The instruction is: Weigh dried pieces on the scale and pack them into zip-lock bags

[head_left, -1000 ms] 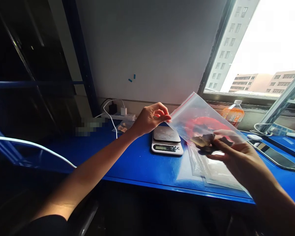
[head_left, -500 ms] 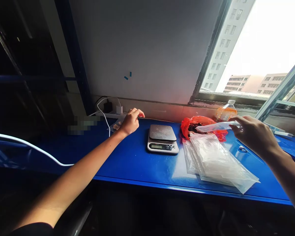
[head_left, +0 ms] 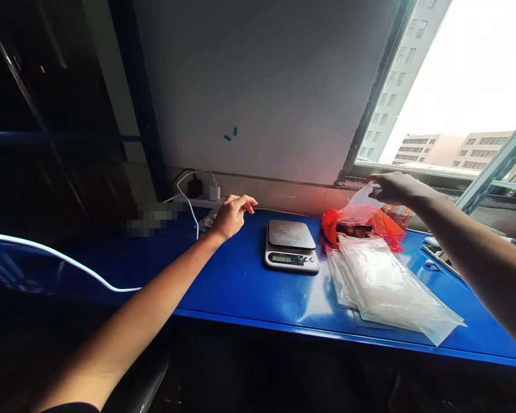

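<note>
My right hand grips the top of a translucent plastic bag and holds it tilted over an open red plastic bag. The lower end of the translucent bag reaches the red bag's mouth. Dark brown pieces lie inside the red bag. My left hand is raised over the table, left of a digital scale, fingers loosely bent and nothing in them. Small crumbs dot the scale's metal plate. A stack of clear flat plastic bags lies in front of the red bag.
The blue table runs along the wall. At the back left stand a power strip with a white charger, a white cable and a small clear bag. A bottle sits partly hidden behind my right arm. A small white object lies right of the stack.
My right hand has moved up and left, tipping the translucent bag from nearly level to steep over the red bag. My left hand has hardly moved. The view has shifted slightly.
</note>
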